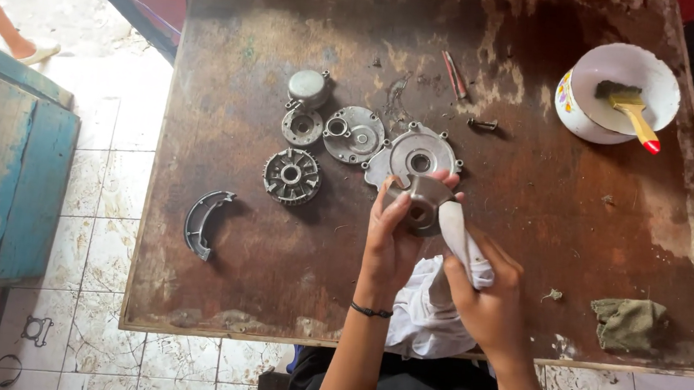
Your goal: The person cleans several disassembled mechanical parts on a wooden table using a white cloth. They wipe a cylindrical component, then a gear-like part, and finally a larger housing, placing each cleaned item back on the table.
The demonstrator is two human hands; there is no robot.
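Wipe-down step: left hand (393, 241) clasps grey metal cup-shaped part (420, 201); right hand (484, 303) pinches white rag (454, 229) into it. Next: rotate part, judging.

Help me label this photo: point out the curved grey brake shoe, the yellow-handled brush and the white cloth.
Curved grey metal brake shoe (204, 223), head view, middle of its arc.
Yellow-handled brush with red tip (638, 120), head view, on the handle.
White cloth (425, 310), head view, bunched part below the hands.
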